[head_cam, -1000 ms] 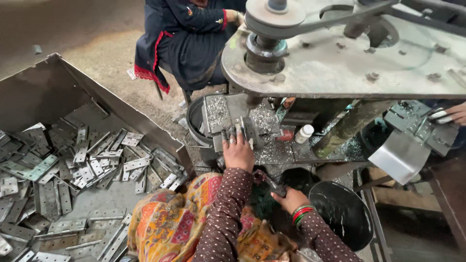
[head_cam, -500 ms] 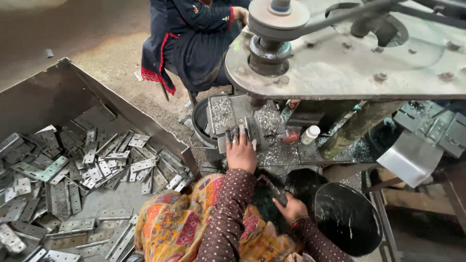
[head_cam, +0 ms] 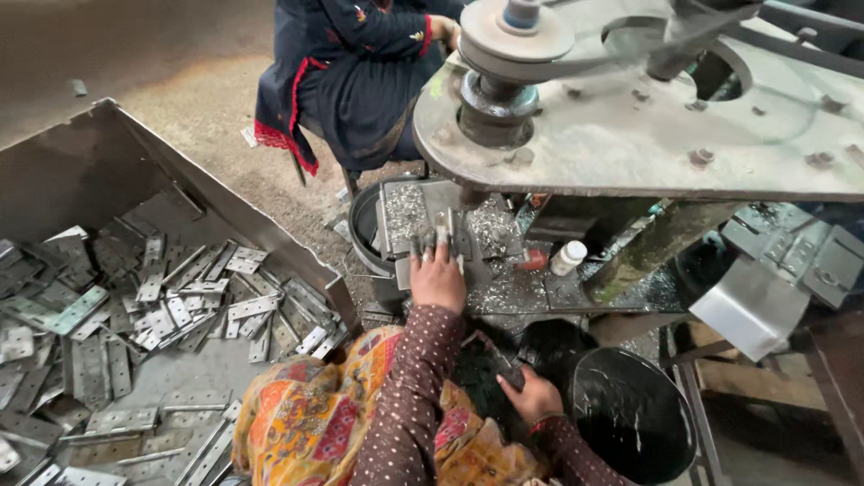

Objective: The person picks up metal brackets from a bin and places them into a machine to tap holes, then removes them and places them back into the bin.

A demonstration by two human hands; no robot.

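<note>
My left hand (head_cam: pixel 436 274) reaches forward and presses a metal hinge plate (head_cam: pixel 445 225) onto the drill's work table (head_cam: pixel 405 216), its fingertips dark with grime. The plate stands under the spindle of a big grey drilling machine (head_cam: pixel 630 117). Lower down, my right hand (head_cam: pixel 531 394) grips a dark lever handle (head_cam: pixel 490 355) beside my lap. My sleeves are brown with small dots, and a bright patterned cloth (head_cam: pixel 315 414) covers my knees.
A large metal bin (head_cam: pixel 108 180) of several silver hinge plates (head_cam: pixel 162 306) lies at the left. A black bucket (head_cam: pixel 630 414) stands at the right. A small white bottle (head_cam: pixel 567 256) sits among metal shavings. Another person in dark blue clothing (head_cam: pixel 351 81) sits opposite.
The view has shifted slightly. My left hand stays on the plate at the drill table, and my right hand has slid a little lower on the lever.
</note>
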